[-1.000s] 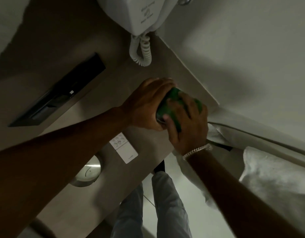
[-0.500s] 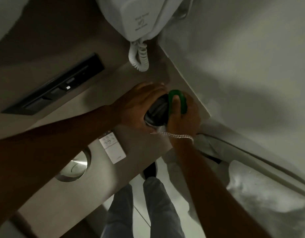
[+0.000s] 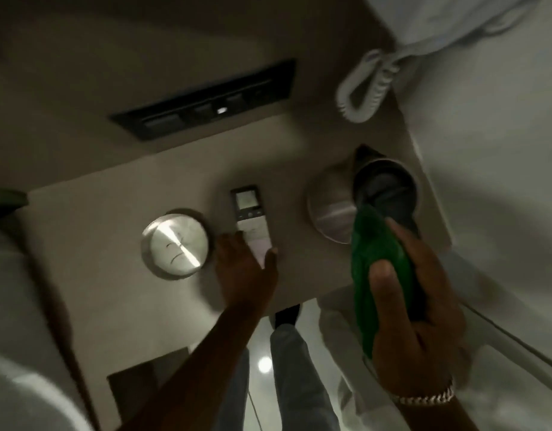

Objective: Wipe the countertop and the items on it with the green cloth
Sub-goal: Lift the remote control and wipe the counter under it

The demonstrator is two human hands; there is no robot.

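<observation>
The beige countertop (image 3: 113, 244) runs across the middle of the view. My right hand (image 3: 417, 321) is raised above its right end and holds the bunched green cloth (image 3: 377, 259). Just beyond the cloth a steel kettle (image 3: 330, 213) with a dark lid stands on the counter, with no hand on it. A white remote control (image 3: 248, 213) with a small screen lies at the centre. My left hand (image 3: 243, 275) reaches over the remote's near end, fingers on one side and thumb on the other, spread apart.
A round shiny metal disc (image 3: 175, 244) sits in the counter left of the remote. A black switch panel (image 3: 206, 101) is set in the wall behind. A white coiled cord (image 3: 361, 85) hangs at the upper right. My jeans-clad legs (image 3: 296, 368) stand at the counter's front edge.
Both hands have left the kettle. My left hand moved left to the remote, and my right hand pulled back toward me with the cloth. The view swung left.
</observation>
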